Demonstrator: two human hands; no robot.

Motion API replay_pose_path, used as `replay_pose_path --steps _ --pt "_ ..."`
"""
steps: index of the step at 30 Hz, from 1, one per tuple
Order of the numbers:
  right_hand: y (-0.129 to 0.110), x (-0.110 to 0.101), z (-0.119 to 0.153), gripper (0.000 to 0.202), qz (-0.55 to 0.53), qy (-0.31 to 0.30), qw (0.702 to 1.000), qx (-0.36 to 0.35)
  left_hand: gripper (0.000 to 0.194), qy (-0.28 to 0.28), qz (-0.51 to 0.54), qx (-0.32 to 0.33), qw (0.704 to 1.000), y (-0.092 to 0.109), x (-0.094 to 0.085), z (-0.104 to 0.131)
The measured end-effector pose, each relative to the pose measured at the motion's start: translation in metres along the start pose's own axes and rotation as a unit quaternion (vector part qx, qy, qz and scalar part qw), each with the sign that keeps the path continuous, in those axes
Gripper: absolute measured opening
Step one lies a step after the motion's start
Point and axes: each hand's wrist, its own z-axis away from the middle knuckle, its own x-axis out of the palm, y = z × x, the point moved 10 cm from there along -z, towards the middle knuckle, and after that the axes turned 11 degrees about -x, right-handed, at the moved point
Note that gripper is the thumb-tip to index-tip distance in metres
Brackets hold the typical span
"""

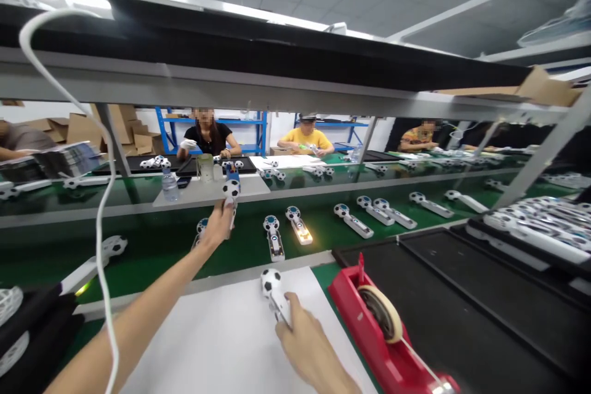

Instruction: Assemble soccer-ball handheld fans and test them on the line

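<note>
My left hand (220,221) reaches out over the green conveyor belt, closed round the handle of a white handheld device with a soccer-ball head (231,189). Its ball end points up, and my fingers hide most of the handle. Nearer to me, my right hand (305,337) grips the white handle of a second soccer-ball device (270,283), above a white sheet (207,326). On the belt between the two hands and farther right lie an unlit device (274,239) and one with a glowing handle (299,225).
A red tape dispenser (364,326) stands right of the sheet, beside black trays (443,295). Stacked devices (545,221) fill the far right. A white cable (99,209) hangs at left. A shelf beam (231,83) crosses overhead. Several co-workers sit across the line.
</note>
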Motion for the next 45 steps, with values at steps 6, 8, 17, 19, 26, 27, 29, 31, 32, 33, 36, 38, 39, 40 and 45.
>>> replay_pose_path --steps 6,8,17,19,26,27,29,31,32,33,36,38,39,40,45 --pt "-0.067 -0.021 -0.048 0.034 -0.258 -0.014 0.964 -0.06 0.044 -0.083 0.208 -0.058 0.973 0.025 -0.043 0.089" --pt "-0.101 -0.033 -0.061 0.038 -0.327 -0.007 0.939 -0.106 0.058 -0.144 0.328 -0.099 0.928 0.029 -0.048 0.116" --pt "-0.165 -0.036 -0.072 0.04 -0.58 -0.042 0.801 -0.141 0.086 -0.266 0.5 -0.038 0.823 0.048 -0.057 0.148" --pt "-0.159 -0.024 -0.073 0.041 -0.576 -0.08 0.803 -0.128 0.086 -0.277 0.516 -0.037 0.81 0.048 -0.054 0.149" --pt "-0.136 -0.013 -0.081 0.059 -0.497 -0.084 0.858 -0.104 0.059 -0.266 0.514 -0.027 0.815 0.045 -0.044 0.139" --pt "-0.138 -0.013 -0.082 0.061 -0.488 -0.083 0.862 -0.113 0.051 -0.272 0.512 -0.036 0.814 0.043 -0.041 0.137" --pt "-0.141 -0.01 -0.084 0.061 -0.475 -0.088 0.866 -0.131 0.043 -0.266 0.519 -0.052 0.811 0.037 -0.038 0.133" --pt "-0.143 -0.006 -0.086 0.059 -0.468 -0.095 0.867 -0.144 0.042 -0.256 0.523 -0.056 0.811 0.032 -0.038 0.13" --pt "-0.144 -0.003 -0.087 0.057 -0.466 -0.099 0.867 -0.149 0.042 -0.255 0.521 -0.053 0.813 0.031 -0.038 0.13" --pt "-0.145 -0.002 -0.088 0.057 -0.467 -0.099 0.866 -0.153 0.043 -0.255 0.517 -0.048 0.815 0.031 -0.038 0.129" --pt "-0.144 -0.001 -0.09 0.065 -0.473 -0.083 0.862 -0.162 0.045 -0.258 0.505 -0.038 0.823 0.031 -0.037 0.129" --pt "-0.145 -0.001 -0.091 0.066 -0.473 -0.078 0.861 -0.169 0.046 -0.256 0.501 -0.039 0.826 0.031 -0.037 0.128" --pt "-0.146 0.0 -0.091 0.064 -0.475 -0.08 0.859 -0.174 0.046 -0.255 0.501 -0.041 0.826 0.031 -0.037 0.128" --pt "-0.146 0.001 -0.091 0.06 -0.478 -0.085 0.856 -0.178 0.046 -0.254 0.501 -0.041 0.826 0.031 -0.036 0.128" --pt "-0.142 0.008 -0.091 0.06 -0.51 -0.096 0.838 -0.168 0.039 -0.249 0.497 -0.032 0.83 0.032 -0.036 0.128"
